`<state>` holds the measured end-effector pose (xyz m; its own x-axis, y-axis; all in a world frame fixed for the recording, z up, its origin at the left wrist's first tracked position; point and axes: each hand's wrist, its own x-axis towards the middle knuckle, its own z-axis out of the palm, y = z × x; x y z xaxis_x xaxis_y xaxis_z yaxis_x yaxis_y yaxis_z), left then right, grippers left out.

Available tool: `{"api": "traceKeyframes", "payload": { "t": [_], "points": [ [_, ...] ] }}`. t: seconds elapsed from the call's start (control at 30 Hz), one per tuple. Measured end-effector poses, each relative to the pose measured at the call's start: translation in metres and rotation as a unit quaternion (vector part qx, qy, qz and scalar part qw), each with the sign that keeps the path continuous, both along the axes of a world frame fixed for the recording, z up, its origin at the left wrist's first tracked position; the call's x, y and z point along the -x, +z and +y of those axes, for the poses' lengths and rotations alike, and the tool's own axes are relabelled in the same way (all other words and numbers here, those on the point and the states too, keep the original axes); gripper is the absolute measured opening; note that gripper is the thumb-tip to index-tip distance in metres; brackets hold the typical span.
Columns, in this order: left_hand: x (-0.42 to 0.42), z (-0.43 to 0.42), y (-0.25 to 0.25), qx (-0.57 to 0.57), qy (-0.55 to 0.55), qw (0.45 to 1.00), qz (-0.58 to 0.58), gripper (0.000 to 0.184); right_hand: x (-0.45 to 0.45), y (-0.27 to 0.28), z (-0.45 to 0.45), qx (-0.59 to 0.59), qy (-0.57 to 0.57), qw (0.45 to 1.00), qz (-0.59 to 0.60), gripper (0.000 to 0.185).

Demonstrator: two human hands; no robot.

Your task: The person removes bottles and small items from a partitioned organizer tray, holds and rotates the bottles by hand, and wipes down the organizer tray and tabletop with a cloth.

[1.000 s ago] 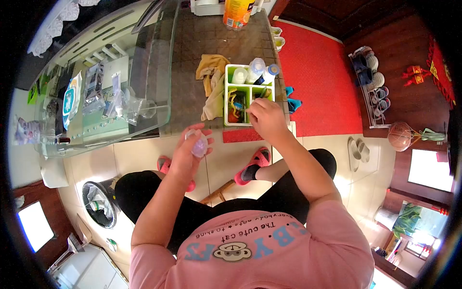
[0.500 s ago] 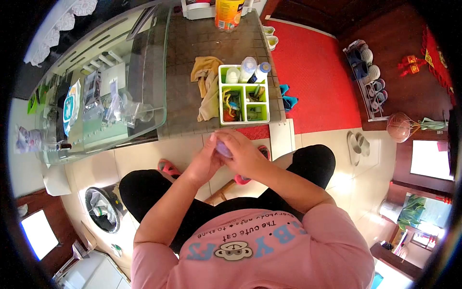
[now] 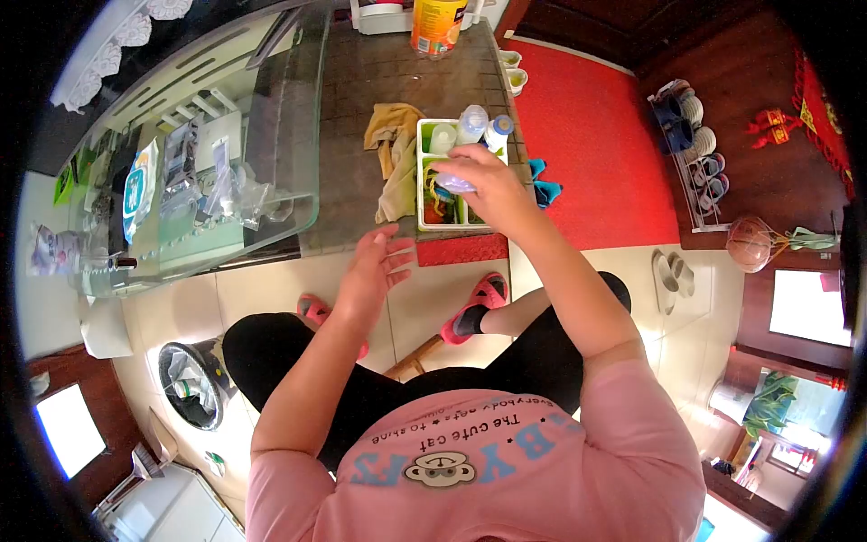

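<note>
My right hand (image 3: 488, 185) grips a small translucent purple container (image 3: 454, 183) above the white-and-green divided organizer (image 3: 422, 194), hiding part of its compartments. My left hand (image 3: 377, 265) is empty, fingers apart, in front of the table edge. White bottles, one with a blue cap (image 3: 499, 130), stand in the organizer's back compartment. Yellow and dark small items lie in its left compartment. Just left of the organizer lies a crumpled tan cloth (image 3: 394, 135).
An orange-labelled container (image 3: 437, 27) stands at the table's back. The glass-topped surface (image 3: 307, 163) at left bears a wipes pack (image 3: 138, 190) and plastic bags. A bin (image 3: 191, 387) is on the floor at lower left; a shoe rack (image 3: 684, 158) is at right.
My hands were together around the purple container and have parted. The right hand has carried it forward over the organizer, while the left has let go and moved slightly left.
</note>
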<state>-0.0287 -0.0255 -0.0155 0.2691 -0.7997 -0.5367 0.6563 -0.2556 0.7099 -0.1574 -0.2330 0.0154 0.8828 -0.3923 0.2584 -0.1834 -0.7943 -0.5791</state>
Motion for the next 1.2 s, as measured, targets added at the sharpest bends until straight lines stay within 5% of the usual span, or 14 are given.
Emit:
{"api": "traceKeyframes", "payload": {
  "t": [0.13,0.37,0.63,0.8,0.97,1.2],
  "points": [
    [-0.004,0.002,0.001,0.013,0.008,1.0,0.011,0.047,0.0,-0.009,0.004,0.02,0.008,0.997,0.079,0.042],
    [-0.006,0.008,0.001,0.024,0.02,0.999,0.034,0.046,0.002,-0.036,-0.002,0.007,-0.007,1.0,0.019,0.027],
    [-0.01,0.012,0.002,0.033,0.023,0.998,0.04,0.046,-0.015,-0.006,-0.004,0.156,-0.064,0.986,-0.009,0.021],
    [-0.009,0.018,0.006,0.036,0.023,0.998,0.041,0.046,-0.048,0.026,-0.033,0.292,-0.014,0.955,0.054,0.033],
    [-0.013,0.019,0.013,0.026,0.044,0.998,0.04,0.046,-0.075,0.027,-0.04,0.312,0.022,0.884,0.348,0.039],
    [-0.02,0.022,0.016,0.014,0.056,0.998,0.038,0.04,-0.072,0.054,-0.046,0.312,0.018,0.908,0.279,0.029]
  ]
}}
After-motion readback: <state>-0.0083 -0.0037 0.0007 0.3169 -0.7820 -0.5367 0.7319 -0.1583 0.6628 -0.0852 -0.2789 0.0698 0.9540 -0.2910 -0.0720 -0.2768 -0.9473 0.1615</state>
